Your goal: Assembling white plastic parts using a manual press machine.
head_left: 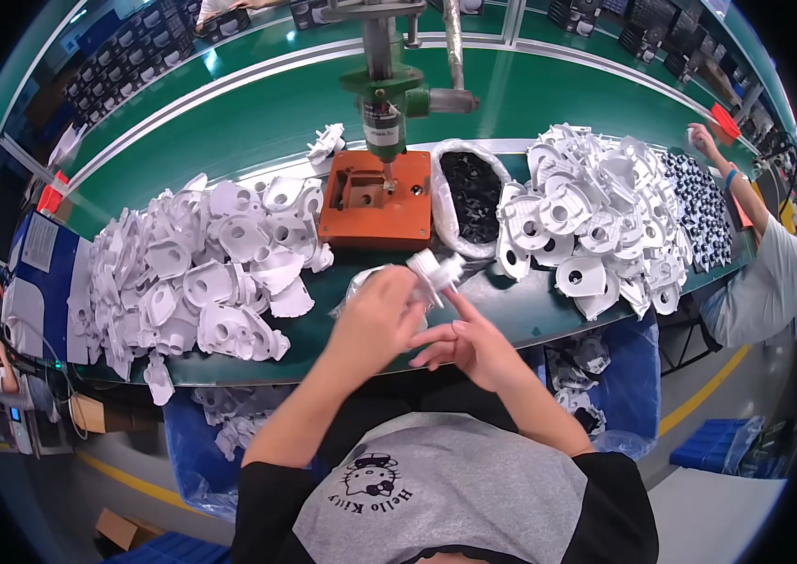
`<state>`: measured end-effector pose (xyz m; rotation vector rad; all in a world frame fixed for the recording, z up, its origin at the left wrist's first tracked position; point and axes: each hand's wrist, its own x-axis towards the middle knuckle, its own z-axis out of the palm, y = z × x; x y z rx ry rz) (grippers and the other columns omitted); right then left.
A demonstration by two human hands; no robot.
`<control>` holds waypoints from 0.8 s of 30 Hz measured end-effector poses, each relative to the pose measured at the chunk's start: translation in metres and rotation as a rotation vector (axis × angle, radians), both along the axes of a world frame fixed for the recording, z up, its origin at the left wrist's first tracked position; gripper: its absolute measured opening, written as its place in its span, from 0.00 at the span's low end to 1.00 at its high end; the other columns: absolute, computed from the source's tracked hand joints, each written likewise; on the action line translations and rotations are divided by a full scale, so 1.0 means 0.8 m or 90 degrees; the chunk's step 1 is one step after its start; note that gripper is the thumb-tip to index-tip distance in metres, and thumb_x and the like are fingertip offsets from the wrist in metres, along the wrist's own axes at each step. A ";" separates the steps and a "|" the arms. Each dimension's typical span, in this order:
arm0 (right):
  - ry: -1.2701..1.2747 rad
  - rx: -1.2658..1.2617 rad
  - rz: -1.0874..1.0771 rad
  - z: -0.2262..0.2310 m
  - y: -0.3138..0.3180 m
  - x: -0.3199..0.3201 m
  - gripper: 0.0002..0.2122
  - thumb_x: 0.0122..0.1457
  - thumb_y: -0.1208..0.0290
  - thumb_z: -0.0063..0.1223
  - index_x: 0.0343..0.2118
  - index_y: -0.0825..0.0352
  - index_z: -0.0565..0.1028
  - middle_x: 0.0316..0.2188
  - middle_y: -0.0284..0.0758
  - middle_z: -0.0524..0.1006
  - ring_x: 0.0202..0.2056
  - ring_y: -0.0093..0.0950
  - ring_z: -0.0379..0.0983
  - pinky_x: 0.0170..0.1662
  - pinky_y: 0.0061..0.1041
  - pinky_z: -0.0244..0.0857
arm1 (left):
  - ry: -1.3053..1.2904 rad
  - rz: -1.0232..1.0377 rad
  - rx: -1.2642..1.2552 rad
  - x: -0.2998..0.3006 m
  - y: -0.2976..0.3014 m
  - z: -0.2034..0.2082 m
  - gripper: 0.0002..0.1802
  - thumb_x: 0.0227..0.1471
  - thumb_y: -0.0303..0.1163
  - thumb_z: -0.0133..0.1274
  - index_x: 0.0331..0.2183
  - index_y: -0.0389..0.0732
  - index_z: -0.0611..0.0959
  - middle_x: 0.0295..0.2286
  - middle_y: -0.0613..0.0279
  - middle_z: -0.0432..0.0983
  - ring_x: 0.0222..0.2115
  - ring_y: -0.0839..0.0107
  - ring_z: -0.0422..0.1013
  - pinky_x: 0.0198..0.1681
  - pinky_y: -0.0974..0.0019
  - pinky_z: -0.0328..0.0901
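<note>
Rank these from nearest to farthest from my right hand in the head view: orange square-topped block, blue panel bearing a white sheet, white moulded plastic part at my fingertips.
1. White moulded plastic part: just ahead of your right hand.
2. Orange square-topped block: farther ahead, to the left.
3. Blue panel: far left.

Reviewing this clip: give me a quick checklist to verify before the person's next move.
1. White part in hand: ok, the left hand grips it.
2. Right hand free: not ok, its index finger is at the part.
3. Hands clear of the press: ok, both are nearer the person.
4. Press tip clear of the orange block: cannot tell from this angle.
5. Bag of black pieces open: ok, right of the block.
</note>
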<state>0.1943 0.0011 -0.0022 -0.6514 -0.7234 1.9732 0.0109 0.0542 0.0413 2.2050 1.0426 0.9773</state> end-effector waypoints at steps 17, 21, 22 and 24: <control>-1.326 0.724 -0.291 -0.033 0.199 0.083 0.06 0.42 0.70 0.55 0.25 0.60 0.79 0.25 0.31 0.75 0.37 0.32 0.69 0.41 0.34 0.58 | 0.363 0.099 0.283 -0.028 0.173 -0.028 0.07 0.47 0.26 0.51 0.32 0.41 0.72 0.32 0.54 0.70 0.33 0.55 0.73 0.28 0.55 0.70; -1.404 0.712 -0.204 -0.045 0.211 0.080 0.05 0.44 0.73 0.51 0.25 0.60 0.78 0.26 0.33 0.75 0.34 0.31 0.71 0.41 0.34 0.59 | 0.265 0.088 0.270 -0.028 0.176 -0.038 0.08 0.51 0.32 0.51 0.32 0.39 0.72 0.34 0.53 0.72 0.30 0.53 0.72 0.31 0.55 0.70; -1.411 0.698 -0.182 -0.047 0.212 0.080 0.05 0.44 0.73 0.50 0.25 0.61 0.77 0.26 0.34 0.75 0.34 0.32 0.72 0.41 0.34 0.59 | 0.278 0.076 0.270 -0.030 0.178 -0.038 0.08 0.50 0.32 0.52 0.32 0.40 0.73 0.34 0.54 0.72 0.33 0.54 0.72 0.31 0.56 0.70; -1.374 0.696 -0.204 -0.046 0.213 0.082 0.05 0.46 0.74 0.49 0.26 0.63 0.76 0.27 0.36 0.75 0.33 0.34 0.73 0.39 0.35 0.61 | 0.292 0.064 0.269 -0.036 0.181 -0.038 0.08 0.49 0.32 0.53 0.31 0.40 0.73 0.34 0.54 0.71 0.36 0.55 0.72 0.32 0.57 0.71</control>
